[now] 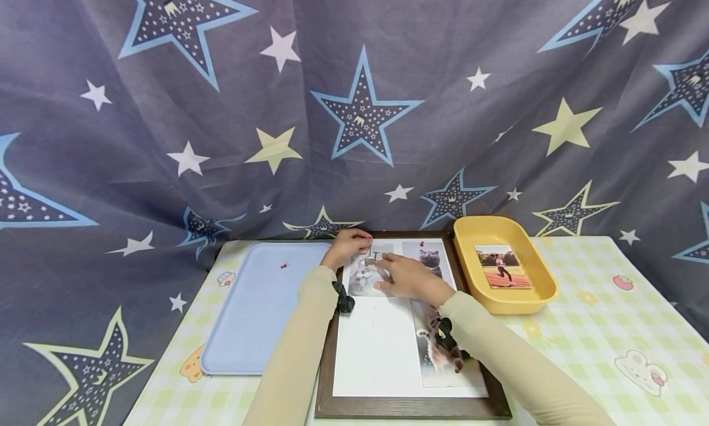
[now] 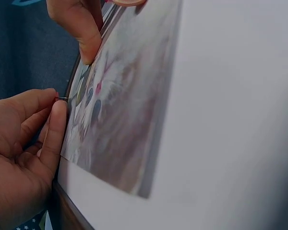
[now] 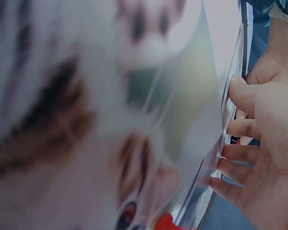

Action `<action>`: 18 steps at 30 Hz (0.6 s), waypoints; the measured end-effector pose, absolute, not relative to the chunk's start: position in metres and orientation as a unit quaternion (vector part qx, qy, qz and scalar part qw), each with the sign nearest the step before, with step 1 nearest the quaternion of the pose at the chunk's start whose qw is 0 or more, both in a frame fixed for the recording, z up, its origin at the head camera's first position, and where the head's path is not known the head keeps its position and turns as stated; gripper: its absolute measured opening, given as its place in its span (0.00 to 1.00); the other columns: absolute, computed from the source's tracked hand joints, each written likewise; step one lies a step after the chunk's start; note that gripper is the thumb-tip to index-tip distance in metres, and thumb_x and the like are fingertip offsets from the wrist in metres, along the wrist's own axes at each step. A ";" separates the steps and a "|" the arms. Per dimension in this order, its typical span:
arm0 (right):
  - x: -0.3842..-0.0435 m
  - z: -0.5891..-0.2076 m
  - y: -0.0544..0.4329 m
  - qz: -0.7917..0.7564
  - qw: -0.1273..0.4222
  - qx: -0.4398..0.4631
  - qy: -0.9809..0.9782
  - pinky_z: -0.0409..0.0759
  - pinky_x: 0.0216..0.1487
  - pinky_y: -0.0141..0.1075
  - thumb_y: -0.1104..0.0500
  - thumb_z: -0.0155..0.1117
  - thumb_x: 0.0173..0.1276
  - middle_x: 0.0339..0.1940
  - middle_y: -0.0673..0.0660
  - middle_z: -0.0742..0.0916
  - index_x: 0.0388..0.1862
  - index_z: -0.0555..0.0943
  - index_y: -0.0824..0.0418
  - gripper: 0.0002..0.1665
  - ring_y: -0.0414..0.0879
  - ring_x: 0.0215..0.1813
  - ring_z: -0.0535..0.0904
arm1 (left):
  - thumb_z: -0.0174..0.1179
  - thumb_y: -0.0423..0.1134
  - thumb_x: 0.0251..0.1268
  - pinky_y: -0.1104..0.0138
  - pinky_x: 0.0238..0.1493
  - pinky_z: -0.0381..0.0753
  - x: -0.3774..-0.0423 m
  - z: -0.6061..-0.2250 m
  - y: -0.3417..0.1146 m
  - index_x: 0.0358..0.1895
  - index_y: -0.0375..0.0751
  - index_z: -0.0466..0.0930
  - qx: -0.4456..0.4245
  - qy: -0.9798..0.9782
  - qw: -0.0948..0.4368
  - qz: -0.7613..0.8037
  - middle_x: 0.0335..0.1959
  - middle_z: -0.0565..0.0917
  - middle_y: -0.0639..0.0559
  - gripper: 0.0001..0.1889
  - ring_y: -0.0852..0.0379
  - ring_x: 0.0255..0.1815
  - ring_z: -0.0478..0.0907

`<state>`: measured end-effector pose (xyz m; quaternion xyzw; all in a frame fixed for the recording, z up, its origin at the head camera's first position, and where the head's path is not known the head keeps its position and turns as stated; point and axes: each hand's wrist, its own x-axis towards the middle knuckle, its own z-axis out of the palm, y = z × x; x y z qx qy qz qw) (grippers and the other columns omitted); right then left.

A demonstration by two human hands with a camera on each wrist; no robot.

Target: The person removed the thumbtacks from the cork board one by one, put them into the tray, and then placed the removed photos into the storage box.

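Observation:
My left hand (image 1: pixel 349 247) pinches a red push pin (image 2: pixel 56 98) between thumb and forefinger, its metal point turned toward the top of a cat photo (image 1: pixel 361 283). That photo lies in the upper left of a white board with a dark brown frame (image 1: pixel 412 407). My right hand (image 1: pixel 412 278) rests its fingertips on the same photo, fingers extended and slightly spread. To the right, a grey cat photo (image 1: pixel 431 253) has a red push pin (image 1: pixel 421 244) at its top. Below it, a kitten photo (image 1: pixel 437 358) is partly hidden by the right wrist and sleeve.
A light blue tray (image 1: pixel 249 327) stands left of the board with one red push pin (image 1: pixel 285 266) in it. On the right, a yellow bin (image 1: pixel 506 306) holds a photo of a runner (image 1: pixel 503 267). A checked cloth covers the table; a star-patterned curtain hangs behind.

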<state>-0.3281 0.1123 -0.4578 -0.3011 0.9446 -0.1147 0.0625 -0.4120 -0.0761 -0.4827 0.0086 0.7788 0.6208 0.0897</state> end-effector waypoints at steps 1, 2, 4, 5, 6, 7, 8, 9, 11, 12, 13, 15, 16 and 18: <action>-0.328 -0.458 0.112 -0.115 0.062 -0.300 0.945 0.72 0.73 0.55 0.41 0.60 0.76 0.76 0.67 0.72 0.73 0.73 0.59 0.35 0.63 0.75 0.70 | 0.63 0.31 0.70 0.66 0.48 0.87 -0.412 -0.483 -0.076 0.52 0.28 0.83 0.008 0.777 0.090 0.623 0.47 0.86 0.40 0.12 0.58 0.41 0.82; -0.328 -0.458 0.112 -0.115 0.063 -0.300 0.945 0.72 0.73 0.55 0.41 0.60 0.76 0.76 0.67 0.72 0.74 0.73 0.59 0.36 0.63 0.75 0.70 | 0.63 0.31 0.70 0.66 0.48 0.87 -0.413 -0.483 -0.076 0.53 0.28 0.83 0.007 0.777 0.090 0.624 0.47 0.86 0.40 0.12 0.58 0.41 0.82; -0.329 -0.458 0.112 -0.115 0.064 -0.299 0.945 0.71 0.74 0.55 0.40 0.60 0.75 0.77 0.67 0.71 0.74 0.73 0.59 0.36 0.63 0.76 0.70 | 0.63 0.31 0.70 0.66 0.48 0.87 -0.413 -0.484 -0.076 0.53 0.27 0.83 0.005 0.774 0.092 0.626 0.47 0.86 0.39 0.13 0.58 0.41 0.82; -0.329 -0.458 0.112 -0.116 0.064 -0.299 0.945 0.71 0.74 0.55 0.41 0.60 0.75 0.77 0.67 0.71 0.74 0.73 0.59 0.36 0.63 0.76 0.69 | 0.63 0.31 0.70 0.67 0.48 0.87 -0.414 -0.484 -0.076 0.53 0.27 0.83 0.004 0.773 0.092 0.627 0.47 0.86 0.39 0.13 0.58 0.40 0.82; -0.329 -0.458 0.112 -0.116 0.064 -0.299 0.945 0.71 0.74 0.55 0.41 0.60 0.75 0.77 0.67 0.71 0.74 0.73 0.59 0.36 0.63 0.76 0.70 | 0.63 0.31 0.70 0.67 0.47 0.87 -0.414 -0.484 -0.076 0.53 0.27 0.83 0.004 0.772 0.092 0.629 0.47 0.86 0.39 0.13 0.58 0.40 0.82; -0.329 -0.458 0.112 -0.116 0.062 -0.300 0.945 0.71 0.74 0.55 0.41 0.60 0.75 0.77 0.67 0.71 0.74 0.73 0.59 0.36 0.63 0.75 0.70 | 0.63 0.31 0.70 0.68 0.47 0.87 -0.414 -0.484 -0.076 0.53 0.27 0.83 0.003 0.771 0.093 0.629 0.47 0.86 0.39 0.13 0.58 0.39 0.82; -0.329 -0.458 0.112 -0.115 0.061 -0.301 0.945 0.71 0.74 0.55 0.41 0.60 0.75 0.76 0.68 0.71 0.74 0.73 0.60 0.36 0.63 0.75 0.70 | 0.63 0.31 0.70 0.68 0.46 0.87 -0.414 -0.484 -0.076 0.53 0.27 0.83 0.002 0.771 0.093 0.630 0.47 0.86 0.39 0.13 0.59 0.39 0.82; -0.329 -0.458 0.112 -0.113 0.060 -0.303 0.944 0.72 0.74 0.54 0.41 0.60 0.75 0.76 0.68 0.72 0.74 0.73 0.59 0.36 0.63 0.75 0.70 | 0.64 0.31 0.70 0.69 0.45 0.87 -0.414 -0.484 -0.076 0.53 0.27 0.83 0.001 0.771 0.093 0.630 0.47 0.86 0.39 0.13 0.59 0.38 0.82; -0.329 -0.458 0.112 -0.114 0.057 -0.306 0.944 0.72 0.73 0.55 0.41 0.61 0.75 0.76 0.68 0.72 0.73 0.74 0.60 0.36 0.63 0.75 0.71 | 0.64 0.31 0.70 0.69 0.45 0.86 -0.415 -0.485 -0.076 0.53 0.27 0.83 0.001 0.771 0.093 0.630 0.47 0.86 0.39 0.13 0.59 0.38 0.82; -0.329 -0.457 0.112 -0.113 0.056 -0.307 0.943 0.72 0.73 0.55 0.41 0.61 0.75 0.76 0.68 0.72 0.73 0.74 0.60 0.36 0.63 0.75 0.71 | 0.63 0.31 0.70 0.70 0.45 0.86 -0.415 -0.485 -0.076 0.53 0.26 0.83 0.001 0.771 0.094 0.630 0.48 0.86 0.39 0.13 0.59 0.38 0.82; -0.329 -0.457 0.112 -0.114 0.057 -0.308 0.943 0.72 0.73 0.55 0.41 0.60 0.75 0.76 0.68 0.72 0.73 0.74 0.60 0.36 0.63 0.75 0.71 | 0.63 0.31 0.70 0.70 0.45 0.86 -0.416 -0.485 -0.076 0.52 0.26 0.83 0.001 0.772 0.093 0.629 0.48 0.87 0.38 0.13 0.60 0.38 0.82; -0.328 -0.456 0.112 -0.115 0.058 -0.308 0.943 0.72 0.73 0.55 0.41 0.60 0.75 0.76 0.69 0.72 0.73 0.74 0.60 0.36 0.63 0.75 0.71 | 0.63 0.32 0.70 0.69 0.45 0.87 -0.416 -0.485 -0.076 0.52 0.27 0.83 0.000 0.773 0.094 0.627 0.48 0.87 0.38 0.13 0.59 0.38 0.83; -0.328 -0.456 0.113 -0.116 0.058 -0.308 0.943 0.72 0.73 0.55 0.41 0.60 0.75 0.76 0.69 0.72 0.73 0.74 0.60 0.36 0.63 0.75 0.70 | 0.63 0.32 0.70 0.69 0.45 0.87 -0.417 -0.486 -0.076 0.52 0.27 0.83 0.000 0.774 0.094 0.627 0.48 0.87 0.38 0.13 0.59 0.39 0.83; -0.328 -0.456 0.113 -0.116 0.058 -0.307 0.943 0.72 0.73 0.55 0.41 0.60 0.75 0.76 0.69 0.72 0.73 0.74 0.60 0.36 0.63 0.75 0.70 | 0.63 0.32 0.70 0.68 0.46 0.87 -0.416 -0.484 -0.075 0.52 0.27 0.84 -0.002 0.775 0.091 0.625 0.48 0.87 0.38 0.13 0.58 0.39 0.83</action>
